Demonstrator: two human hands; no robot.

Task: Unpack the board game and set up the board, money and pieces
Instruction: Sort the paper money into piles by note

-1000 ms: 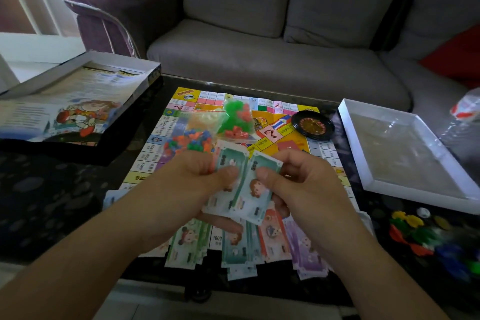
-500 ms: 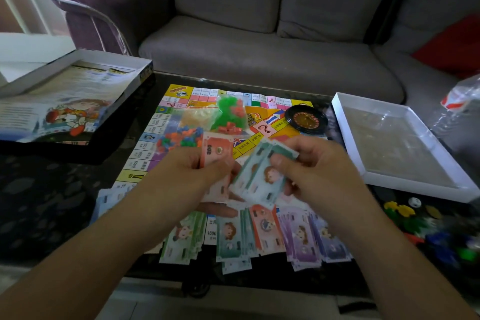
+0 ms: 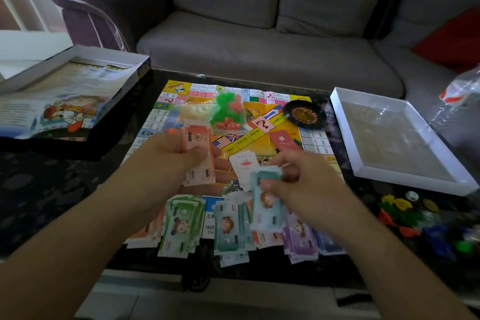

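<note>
The colourful game board (image 3: 262, 135) lies open on the dark table. My left hand (image 3: 166, 161) grips a stack of play money with an orange-pink note (image 3: 198, 153) on top. My right hand (image 3: 298, 184) pinches a few teal notes (image 3: 266, 212) low over the row of sorted money piles (image 3: 228, 228) along the board's near edge: orange, green, teal, red, purple, blue. A bag of green and red pieces (image 3: 226, 112) and a small black roulette wheel (image 3: 304, 113) rest on the board. White cards (image 3: 244, 167) lie between my hands.
The box lid with a printed sheet (image 3: 65, 96) sits at the left, the white box tray (image 3: 400, 138) at the right. Loose coloured pieces and a die (image 3: 413, 213) lie near the right front. A grey sofa (image 3: 259, 49) stands behind the table.
My right hand has pulled the teal notes away from the left hand's stack and moved down to the right, toward the teal pile. An orange-pink note now tops the left stack.
</note>
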